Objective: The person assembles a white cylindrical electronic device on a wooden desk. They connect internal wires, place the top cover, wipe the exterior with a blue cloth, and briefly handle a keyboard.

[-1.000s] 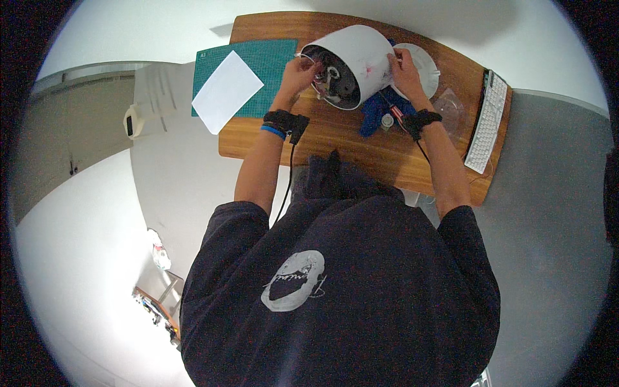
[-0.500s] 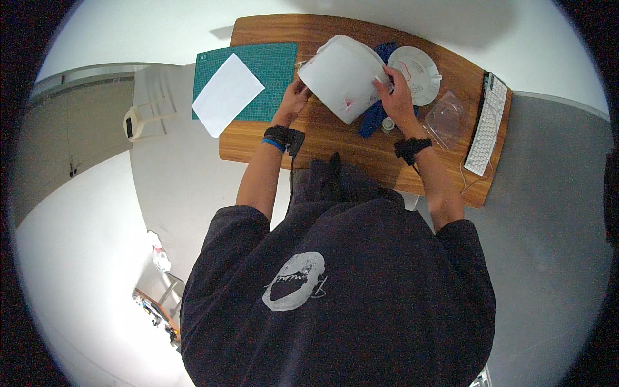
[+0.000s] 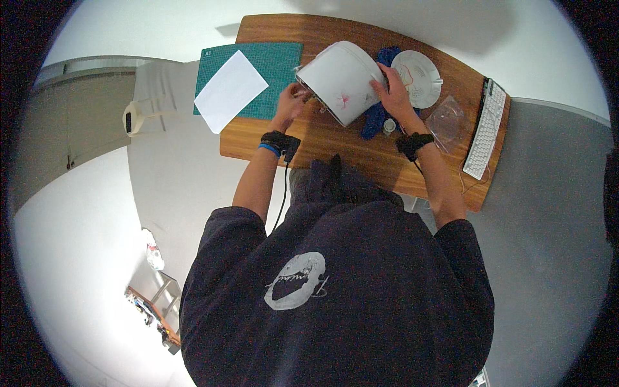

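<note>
A white, rounded appliance body (image 3: 340,77) with a pink flower print lies tipped on its side over the wooden table. My right hand (image 3: 393,97) grips its right end, thumb and fingers spread around the edge. At the opposite end, a dark rim with small wires or parts faces my left hand (image 3: 290,103). The left fingers are curled together at that rim; what they pinch there is too small to make out. Right of the body sits a round white plate-like part (image 3: 418,79), with a thin red wire on it.
A blue cloth (image 3: 374,119) lies partly under the body, near a small whitish round piece (image 3: 389,126). A clear plastic piece (image 3: 446,119) and a white keyboard (image 3: 485,132) are at the right. White paper (image 3: 231,91) rests on a green cutting mat (image 3: 284,61) at the left.
The white body has turned, so its dark rim and more of the flower now show. My left fingers have come off its side and curled in at the rim.
</note>
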